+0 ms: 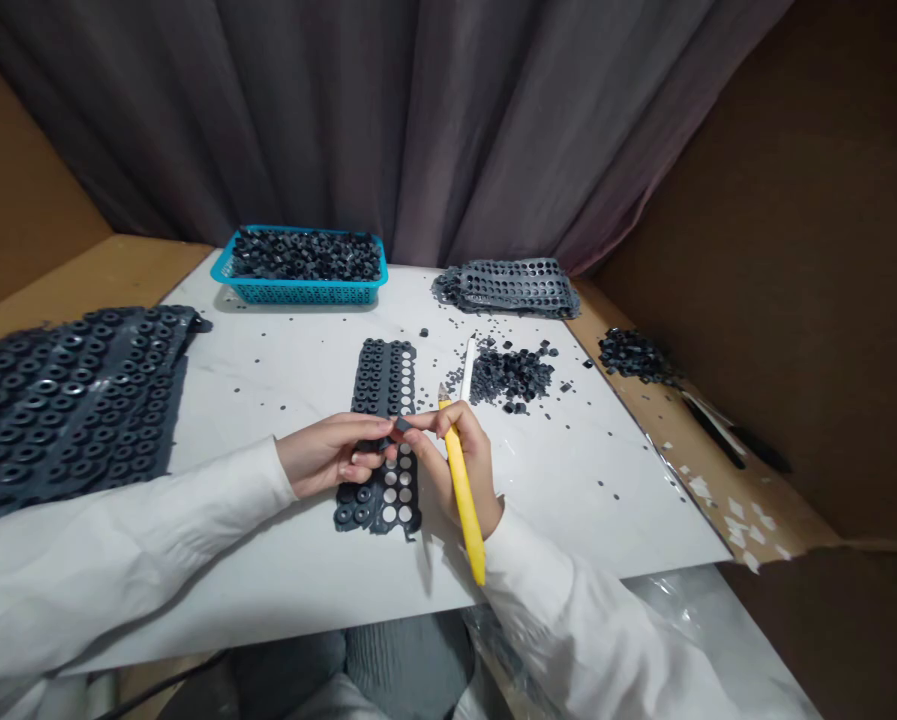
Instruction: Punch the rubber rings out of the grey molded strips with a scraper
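My left hand (337,452) pinches a small dark rubber piece (402,425) between thumb and fingers. The thumb and forefinger of my right hand (463,455) meet the other side of that piece. A yellow-handled tool with a pointed tip (463,490) is tucked in my right hand, its tip facing away from me. Under both hands lies a dark rubber sheet (371,375) with rows of raised rings on its left and round holes on its right. My hands cover the sheet's middle.
A blue basket (305,292) full of small black parts stands at the back. Punched sheets (515,287) are stacked back right, near loose black parts (512,375) and a white pen-like stick (468,370). A large ringed sheet (73,400) lies left. Dark-handled tools (718,430) rest right.
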Motion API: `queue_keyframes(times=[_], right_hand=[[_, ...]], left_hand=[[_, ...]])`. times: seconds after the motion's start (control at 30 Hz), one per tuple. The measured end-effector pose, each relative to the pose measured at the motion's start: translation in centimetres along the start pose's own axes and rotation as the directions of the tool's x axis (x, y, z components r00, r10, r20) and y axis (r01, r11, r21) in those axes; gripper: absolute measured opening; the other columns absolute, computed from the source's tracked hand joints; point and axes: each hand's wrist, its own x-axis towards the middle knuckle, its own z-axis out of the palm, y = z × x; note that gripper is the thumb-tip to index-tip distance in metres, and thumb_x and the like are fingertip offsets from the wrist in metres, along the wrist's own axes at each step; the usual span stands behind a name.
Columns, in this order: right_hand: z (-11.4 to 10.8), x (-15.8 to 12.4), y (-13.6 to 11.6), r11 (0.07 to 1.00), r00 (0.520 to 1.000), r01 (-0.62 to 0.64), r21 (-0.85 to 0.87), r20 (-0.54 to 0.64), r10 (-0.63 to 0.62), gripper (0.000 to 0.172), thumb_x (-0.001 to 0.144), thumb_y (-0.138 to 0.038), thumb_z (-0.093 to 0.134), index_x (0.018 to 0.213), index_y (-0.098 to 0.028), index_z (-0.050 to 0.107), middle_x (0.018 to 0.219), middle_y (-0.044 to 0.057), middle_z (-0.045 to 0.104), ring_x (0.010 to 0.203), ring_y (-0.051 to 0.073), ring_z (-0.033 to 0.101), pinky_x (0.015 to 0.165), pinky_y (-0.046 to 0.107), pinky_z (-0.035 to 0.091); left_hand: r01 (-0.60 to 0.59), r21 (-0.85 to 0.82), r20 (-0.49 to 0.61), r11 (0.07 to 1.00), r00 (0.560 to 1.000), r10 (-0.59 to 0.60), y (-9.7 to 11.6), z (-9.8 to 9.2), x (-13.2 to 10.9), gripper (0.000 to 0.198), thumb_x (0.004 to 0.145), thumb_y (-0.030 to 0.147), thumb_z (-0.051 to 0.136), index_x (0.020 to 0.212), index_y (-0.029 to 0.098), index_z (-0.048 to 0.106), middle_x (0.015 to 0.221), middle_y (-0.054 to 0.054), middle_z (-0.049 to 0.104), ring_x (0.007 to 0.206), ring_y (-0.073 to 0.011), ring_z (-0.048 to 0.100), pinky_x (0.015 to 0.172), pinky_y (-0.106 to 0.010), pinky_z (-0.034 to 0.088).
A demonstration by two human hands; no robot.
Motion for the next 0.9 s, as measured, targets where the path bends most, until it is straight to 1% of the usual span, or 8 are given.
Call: queue_keyframes(times=[0.17,0.27,0.37,0.43,0.47,0.6,0.8,0.9], right_hand=[[-1.1,0.8,-0.4,0.993,0.998,0.061,-0.097,-0.002,-0.062,0.027,0.08,-0.024,0.06,0.074,-0.024,0.034,0.087,0.004,0.071,0.08,0.019,0.067,0.078,0.035,0.047],[-4.8,3.5,0.1,0.96,0.99,0.11,-0.257,-0.058,-0.129,0.024,0.079,-0.026,0.06,0.076,-0.023,0.036,0.088,0.006,0.07,0.088,0.021,0.066,0.081,0.037,0.046],[-10.0,6.9,1.8,0.838,0.967,0.089,-0.539,-0.153,-0.202,0.024,0.077,-0.03,0.06,0.076,-0.023,0.037,0.089,0.01,0.069,0.089,0.024,0.065,0.077,0.037,0.046],[-12.7,8.5,3.1,0.73,0.967,0.035,-0.683,-0.16,-0.197,0.024,0.076,-0.032,0.059,0.076,-0.023,0.037,0.091,0.013,0.069,0.086,0.026,0.066,0.076,0.04,0.046],[-13.7,9.0,3.6,0.701,0.968,0.025,-0.713,-0.159,-0.196,0.023,0.076,-0.032,0.057,0.076,-0.023,0.036,0.093,0.013,0.069,0.087,0.027,0.066,0.076,0.04,0.046],[-14.9,8.8,4.5,0.703,0.966,0.043,-0.71,-0.151,-0.211,0.022,0.077,-0.033,0.056,0.076,-0.023,0.036,0.095,0.014,0.068,0.097,0.028,0.064,0.076,0.038,0.046],[-14.0,8.0,3.1,0.841,0.911,0.014,-0.541,-0.34,-0.234,0.02,0.082,-0.038,0.054,0.078,-0.022,0.042,0.092,0.011,0.069,0.096,0.025,0.064,0.08,0.036,0.045],[-12.4,7.3,2.5,0.919,0.949,0.03,-0.394,-0.276,-0.149,0.029,0.089,-0.043,0.042,0.101,-0.019,0.051,0.098,0.01,0.069,0.093,0.022,0.063,0.081,0.037,0.045]], left_hand=[[-0.02,0.083,-0.07,0.996,0.997,0.026,1.0,0.0,0.3,0.015,0.079,0.022,0.057,0.085,0.009,0.063,0.069,-0.004,0.052,0.046,-0.0028,0.03,0.037,-0.013,0.021],[-0.196,0.386,-0.161,0.901,0.948,0.275,4.8,-0.6,1.6,0.019,0.081,0.022,0.052,0.09,0.009,0.063,0.068,-0.003,0.05,0.047,-0.0048,0.032,0.039,-0.016,0.022],[-0.286,0.843,-0.127,0.455,0.716,0.686,11.1,-2.4,3.9,0.021,0.084,0.023,0.048,0.094,0.011,0.063,0.072,-0.003,0.054,0.056,-0.01,0.042,0.051,-0.021,0.035],[-0.161,0.984,0.018,0.071,0.493,0.87,15.4,-4.2,5.8,0.021,0.084,0.019,0.047,0.094,0.011,0.063,0.084,-0.007,0.06,0.075,-0.0154,0.052,0.071,-0.027,0.041],[-0.072,0.995,0.089,-0.063,0.441,0.893,17.3,-5.2,6.7,0.022,0.084,0.019,0.045,0.096,0.011,0.063,0.092,-0.009,0.061,0.084,-0.018,0.053,0.08,-0.029,0.04],[0.173,0.938,0.181,-0.3,0.495,0.85,21.9,-8.6,10.0,0.029,0.087,0.018,0.04,0.104,0.007,0.061,0.107,-0.016,0.061,0.099,-0.023,0.051,0.094,-0.035,0.033],[0.338,0.868,0.136,-0.363,0.542,0.83,22.6,-10.3,12.5,0.032,0.084,0.027,0.044,0.107,0.01,0.06,0.112,-0.016,0.057,0.11,-0.0312,0.043,0.094,-0.044,0.03],[0.444,0.801,0.113,-0.403,0.549,0.828,22.8,-10.7,12.4,0.033,0.083,0.033,0.046,0.105,0.014,0.062,0.114,-0.014,0.056,0.114,-0.0334,0.041,0.095,-0.046,0.029]])
